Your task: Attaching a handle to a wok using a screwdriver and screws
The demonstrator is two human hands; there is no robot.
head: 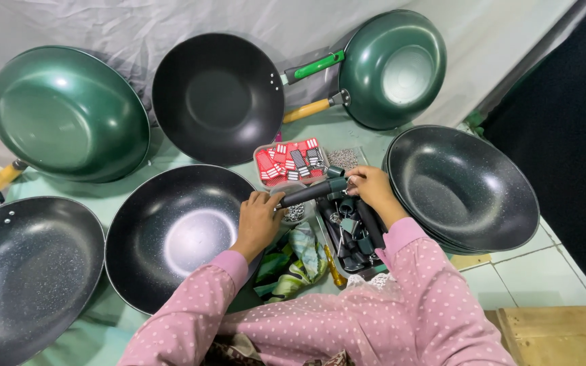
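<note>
A pale green covered table [347, 139] is seen from above, ringed with woks. At ten o'clock a large green-backed wok [69, 112] is propped bottom-outward against a grey cloth backdrop [103, 24]; at twelve o'clock a black wok with a green handle [217, 96] is leaned with its inside shown, and at one o'clock a smaller green-backed wok with a yellow handle [393, 68] is tilted beside it. A black speckled handled wok [25, 274] is laid at eight o'clock, a handleless black speckled wok [178, 234] at centre-left, and a stack of black speckled woks [466, 186] at three o'clock. Both arms are sleeved in pink dotted fabric [401, 305]. The rim of the centre-left wok is pressed by the left hand [259, 220], whose fingers are also curled around the near end of a black tubular wok handle [310, 192], just right of centre. The handle's metal end is pinched by the right hand [373, 190]; the hands are set apart, one at each end. Just beyond them a clear tub of red and white tags [287, 163] and a small bag of metal fasteners [342, 158] are placed. Below the right hand a black tray of spare handles and brackets [355, 237] is found, with a yellow-handled screwdriver [334, 266] and a green patterned cloth [294, 261] beside it.
</note>
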